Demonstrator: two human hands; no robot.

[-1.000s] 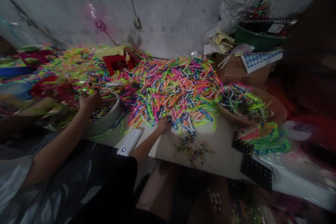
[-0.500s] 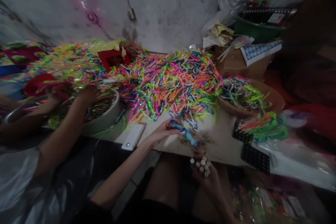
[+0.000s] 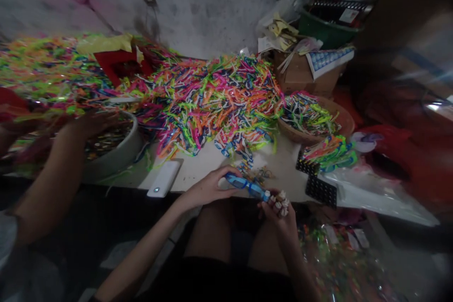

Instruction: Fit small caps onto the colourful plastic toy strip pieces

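Observation:
My left hand (image 3: 207, 188) is closed on one end of a long, narrow blue piece (image 3: 249, 187), glossy with darker blue bands; its exact kind I cannot make out. The other end of the piece reaches my right hand (image 3: 285, 224), which is wrapped round a bunch of small pieces with whitish knobby ends (image 3: 281, 203). One whitish tip meets the blue piece there. Behind both hands, small loose yellowish bits (image 3: 260, 174) lie on the pale tabletop (image 3: 198, 170). A large heap of colourful soft strips (image 3: 219, 99) spreads beyond them.
A white power bank-like block (image 3: 163, 178) lies at left, beside a round tub (image 3: 116, 158) where another person's arm (image 3: 58, 165) reaches in. At right are a brown basin (image 3: 345, 120) of strips, black perforated trays (image 3: 321, 190), plastic bags (image 3: 382, 198) and a cardboard box (image 3: 300, 78).
My right hand has come up and the whitish-ended bunch now meets the blue piece's end. The view has turned right, and the other person's arm has shifted in the tub.

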